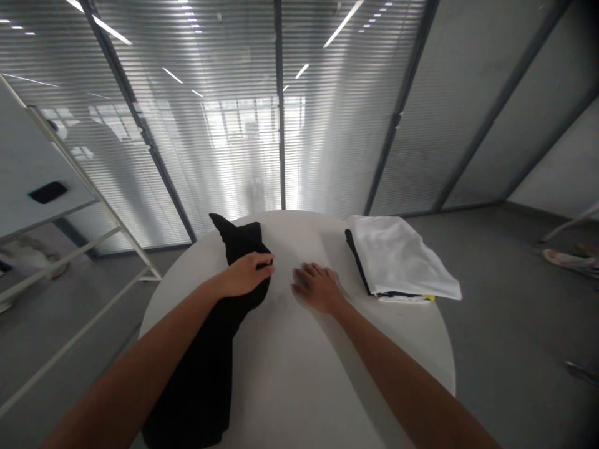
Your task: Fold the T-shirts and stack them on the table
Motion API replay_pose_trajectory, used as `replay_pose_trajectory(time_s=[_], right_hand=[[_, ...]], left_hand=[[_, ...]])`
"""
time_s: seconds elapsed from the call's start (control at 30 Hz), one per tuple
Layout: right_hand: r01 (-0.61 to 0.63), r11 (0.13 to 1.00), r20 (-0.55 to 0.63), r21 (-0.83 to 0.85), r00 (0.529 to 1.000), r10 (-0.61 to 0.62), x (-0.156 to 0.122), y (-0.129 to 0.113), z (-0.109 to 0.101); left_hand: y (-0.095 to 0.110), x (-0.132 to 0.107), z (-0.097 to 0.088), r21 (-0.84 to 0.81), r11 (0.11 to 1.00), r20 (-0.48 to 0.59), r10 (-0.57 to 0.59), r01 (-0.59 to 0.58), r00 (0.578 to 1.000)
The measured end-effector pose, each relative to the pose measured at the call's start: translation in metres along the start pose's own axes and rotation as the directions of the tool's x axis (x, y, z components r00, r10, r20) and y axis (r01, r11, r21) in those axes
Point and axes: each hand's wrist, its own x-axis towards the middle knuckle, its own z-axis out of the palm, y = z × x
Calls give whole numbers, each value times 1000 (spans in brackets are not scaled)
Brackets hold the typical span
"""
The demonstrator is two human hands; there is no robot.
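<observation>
A black garment lies in a long strip down the left half of a round white table. My left hand rests on the garment's upper part, fingers curled over its right edge and gripping the cloth. My right hand lies flat on the bare tabletop just to the right of the garment, fingers stretched out and holding nothing.
A stack of folded clothes, white on top with dark and yellow layers below, sits at the table's right rear. A white metal frame stands to the left. Glass walls with blinds lie behind. Grey floor surrounds the table.
</observation>
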Motion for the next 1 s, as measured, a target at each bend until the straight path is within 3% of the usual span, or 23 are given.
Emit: replay_pose_trajectory(time_s=[0.07, 0.1, 0.2, 0.33, 0.47, 0.6, 0.77, 1.0], right_hand=[[-3, 1000, 4, 0, 1000, 3, 0, 1, 0], [-6, 1000, 11, 0, 1000, 6, 0, 2, 0], [-11, 1000, 28, 4, 1000, 11, 0, 3, 1], [-12, 1000, 16, 13, 1000, 12, 0, 2, 2], [-10, 1000, -1, 11, 1000, 10, -1, 2, 2], [-10, 1000, 10, 7, 1000, 10, -2, 2, 1], [-8, 999, -23, 31, 1000, 9, -2, 1, 0], [62, 973, -119, 221, 992, -36, -4, -7, -15]], left_hand=[[11, -7, 7, 40, 994, 104, 100, -105, 990], [10, -11, 8, 80, 992, 105, 88, -97, 991], [-13, -28, 4, 211, 973, 25, -99, 91, 995], [-58, -53, 5, 320, 886, -4, -353, 336, 936], [-72, -69, 20, 348, 850, -82, -392, 395, 916], [-61, -67, 33, 298, 911, -75, -277, 287, 958], [-42, -63, 40, 8, 991, -101, -135, 136, 986], [5, -63, 53, -312, 950, -122, -52, 11, 991]])
